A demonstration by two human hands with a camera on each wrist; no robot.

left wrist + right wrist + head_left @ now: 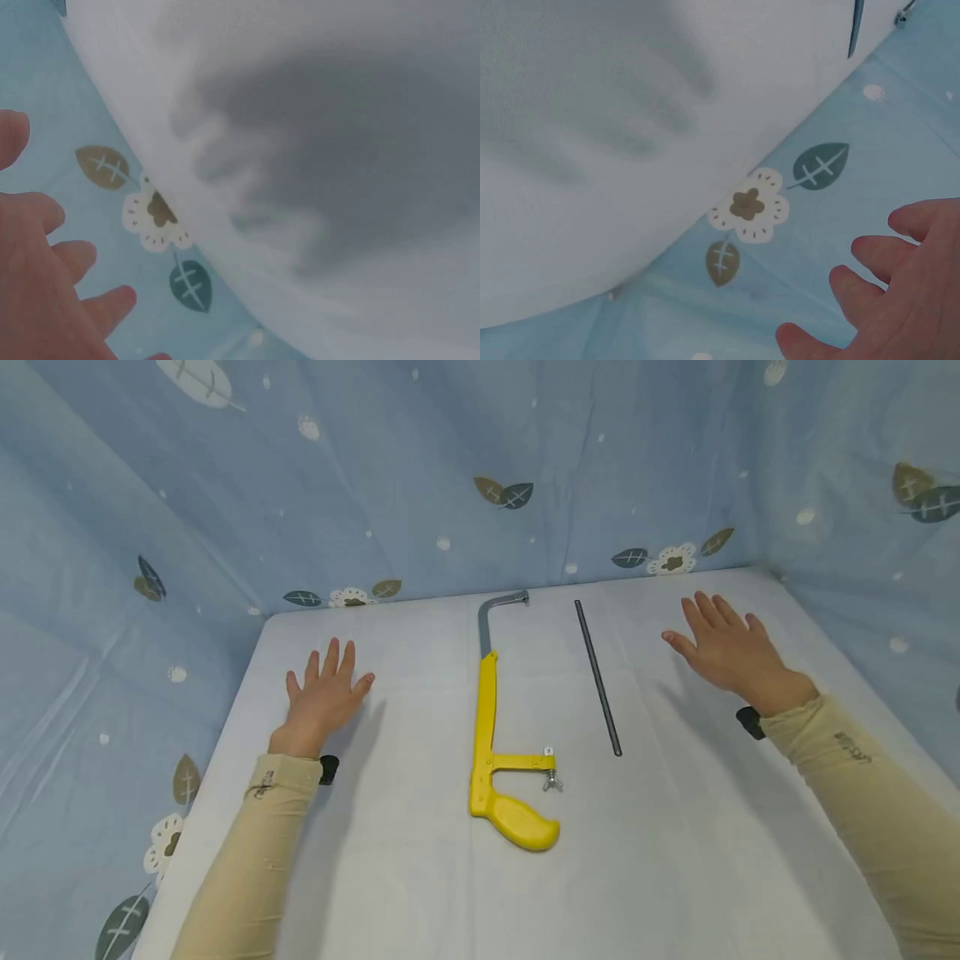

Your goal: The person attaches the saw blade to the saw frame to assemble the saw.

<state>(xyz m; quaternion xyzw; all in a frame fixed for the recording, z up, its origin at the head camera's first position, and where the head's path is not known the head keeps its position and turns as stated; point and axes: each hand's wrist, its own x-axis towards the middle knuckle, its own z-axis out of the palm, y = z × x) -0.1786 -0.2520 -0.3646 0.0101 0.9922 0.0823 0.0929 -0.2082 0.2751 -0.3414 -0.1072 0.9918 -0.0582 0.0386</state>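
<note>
Holding nothing, we spread left hand (pixel 324 697) and right hand (pixel 723 647) wide; work seems unstarted, and a pick-up would mean reaching inward; between them lie a smooth yellow hacksaw frame (pixel 485 718), its grey arm (pixel 484 633) bent, and a slim dark strip (pixel 598 681), perhaps a blade, too small to tell; white cloth (pixel 405 735) beneath, leaf-printed blue fabric (pixel 420 443) beyond

L hand (pixel 41 285) cut off in L-wrist view, R hand (pixel 907 292) & dk strip (pixel 856 26) in R-wrist view, sleeve lettering (pixel 853 747) illegible.
</note>
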